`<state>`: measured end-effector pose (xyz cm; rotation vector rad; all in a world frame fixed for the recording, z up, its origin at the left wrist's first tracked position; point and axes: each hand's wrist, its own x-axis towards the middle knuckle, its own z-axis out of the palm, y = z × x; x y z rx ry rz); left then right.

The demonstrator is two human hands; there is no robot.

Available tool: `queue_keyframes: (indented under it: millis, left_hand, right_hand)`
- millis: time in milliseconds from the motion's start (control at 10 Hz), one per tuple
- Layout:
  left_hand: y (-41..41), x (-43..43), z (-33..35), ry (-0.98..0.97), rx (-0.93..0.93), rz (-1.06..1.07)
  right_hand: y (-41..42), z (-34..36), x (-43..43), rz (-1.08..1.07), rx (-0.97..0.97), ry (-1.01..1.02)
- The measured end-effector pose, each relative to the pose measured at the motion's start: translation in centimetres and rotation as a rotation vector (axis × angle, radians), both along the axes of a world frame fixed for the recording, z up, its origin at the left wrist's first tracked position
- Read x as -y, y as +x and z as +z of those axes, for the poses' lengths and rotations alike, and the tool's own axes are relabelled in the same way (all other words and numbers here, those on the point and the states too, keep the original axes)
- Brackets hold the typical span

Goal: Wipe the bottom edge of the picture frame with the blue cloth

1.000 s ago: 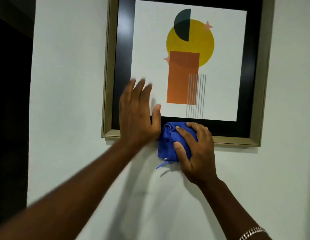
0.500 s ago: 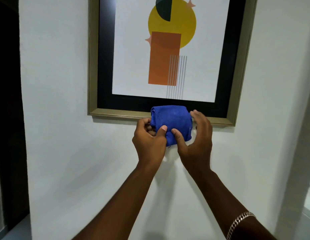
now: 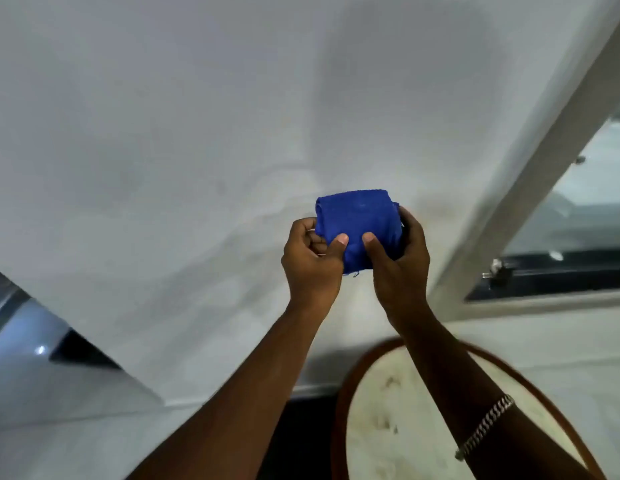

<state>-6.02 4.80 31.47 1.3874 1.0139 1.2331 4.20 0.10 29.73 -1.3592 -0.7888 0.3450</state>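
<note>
The blue cloth (image 3: pixel 358 225) is folded into a thick pad and held in front of a bare white wall. My left hand (image 3: pixel 310 263) grips its left side with the thumb pressed on the front. My right hand (image 3: pixel 400 268) grips its right side, thumb on the front and fingers curled behind. The picture frame is out of view; only plain wall shows above the cloth.
A round table (image 3: pixel 339 403) with a brown rim and pale marble top sits below my right forearm. A white door or window post (image 3: pixel 530 181) slants up on the right beside glass and a dark sill (image 3: pixel 551 271). The wall's left corner (image 3: pixel 69 327) meets a shiny floor.
The view has dropped downward, so the picture frame has left the picture. Both hands came away from the frame's bottom edge and still hold the folded cloth between them.
</note>
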Motion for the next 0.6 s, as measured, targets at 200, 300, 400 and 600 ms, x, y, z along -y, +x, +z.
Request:
queue_keyframes:
  millis: [200,300,400,600]
  left_hand:
    - [4.4,3.4,-19.8,-0.284,-0.460,-0.195]
    - [5.8,5.1,-26.3,-0.354,-0.565,-0.206]
    - [7.0,6.5,-33.6,-0.523,-0.545,-0.249]
    - [6.9,6.7,-36.7,-0.620,-0.631,-0.518]
  right_hand:
    - [3.8,-20.1,5.3,-0.161,-0.145,-0.458]
    - [4.2,-26.8,7.2,-0.210,-0.097,-0.633]
    - [5.6,-33.8,8.6,-0.166,-0.025,-0.762]
    - [7.2,-37.4,9.1,-0.108,0.057,-1.052]
